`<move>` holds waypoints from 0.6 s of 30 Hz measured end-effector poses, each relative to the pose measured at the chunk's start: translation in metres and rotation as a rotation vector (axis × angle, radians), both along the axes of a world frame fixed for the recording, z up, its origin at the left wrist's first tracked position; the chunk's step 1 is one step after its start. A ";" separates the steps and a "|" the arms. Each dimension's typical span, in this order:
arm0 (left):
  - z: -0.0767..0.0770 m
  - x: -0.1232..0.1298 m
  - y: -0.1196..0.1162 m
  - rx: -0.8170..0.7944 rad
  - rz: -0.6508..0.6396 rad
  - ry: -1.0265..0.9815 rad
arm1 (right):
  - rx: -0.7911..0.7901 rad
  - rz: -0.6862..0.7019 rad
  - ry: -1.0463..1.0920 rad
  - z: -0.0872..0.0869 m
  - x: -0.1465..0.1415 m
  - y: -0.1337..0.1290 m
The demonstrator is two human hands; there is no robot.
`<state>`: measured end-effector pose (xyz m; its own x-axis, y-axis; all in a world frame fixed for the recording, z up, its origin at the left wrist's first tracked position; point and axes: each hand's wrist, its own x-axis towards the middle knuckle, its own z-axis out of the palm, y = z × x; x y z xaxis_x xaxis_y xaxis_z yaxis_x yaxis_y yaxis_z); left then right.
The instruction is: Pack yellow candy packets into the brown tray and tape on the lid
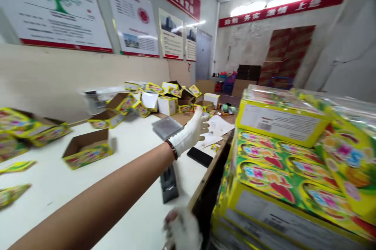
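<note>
My left hand, in a white glove with bare fingertips and a beaded bracelet at the wrist, reaches out over the far part of the white table. Its fingers are apart and nothing is in them. White papers lie just beyond it, and a black phone rests below it near the table edge. My right hand, also gloved, is low at the bottom centre and smeared by motion, so its fingers cannot be made out. A dark tape dispenser-like object lies between the two hands.
Tall stacks of yellow-green candy boxes stand at the right beside the table's wooden edge. An open box sits on the table at left. Several more boxes are heaped at the back, near a clear plastic lid.
</note>
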<state>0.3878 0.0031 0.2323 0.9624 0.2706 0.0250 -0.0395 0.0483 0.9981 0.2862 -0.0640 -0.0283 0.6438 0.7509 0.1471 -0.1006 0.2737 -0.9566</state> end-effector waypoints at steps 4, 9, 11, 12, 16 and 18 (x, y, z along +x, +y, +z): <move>-0.041 -0.063 0.050 -0.174 0.392 -0.052 | 0.137 -0.275 -0.357 0.070 0.020 0.012; -0.083 -0.134 0.083 -0.310 0.572 0.009 | 0.108 0.114 -0.331 0.106 -0.008 0.067; -0.097 -0.159 0.095 -0.386 0.550 0.042 | 0.090 0.239 -0.317 0.096 -0.029 0.083; -0.103 -0.171 0.101 -0.428 0.534 0.056 | 0.084 0.260 -0.349 0.088 -0.039 0.087; -0.127 -0.215 0.121 -0.582 0.549 0.070 | 0.095 0.246 -0.624 0.066 -0.066 0.095; -0.143 -0.230 0.124 -0.613 0.621 0.011 | 0.066 0.153 -0.816 0.059 -0.069 0.105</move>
